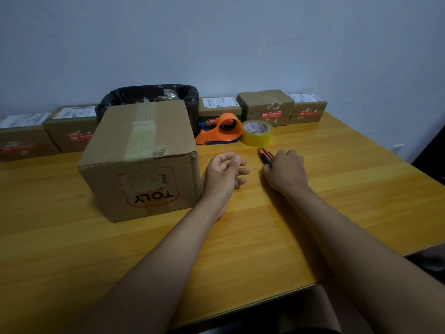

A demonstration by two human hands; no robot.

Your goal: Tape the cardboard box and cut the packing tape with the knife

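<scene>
Right hand (285,171) is closed over the knife (265,157), palm down on the table (337,179); the orange-black tip pokes out toward the far edge, so this looks like either picking it up or setting it down, cannot tell which. Left hand (225,173) is loosely curled, thumb up, grasping nothing, resting just beside the right side of the cardboard box (140,160). The box sits left of centre with flaps shut and a tape strip along the top seam running down the front face, so taping looks largely done. Tape roll (257,133) lies flat beyond the knife, near the far edge, close for reach; the orange dispenser (220,131) touches it on the left and looks empty. Counts: one big box, one knife, one roll, one dispenser, one black-lined bin (149,95) behind the box, six small parcels (266,107) lined along the far edge by the wall
</scene>
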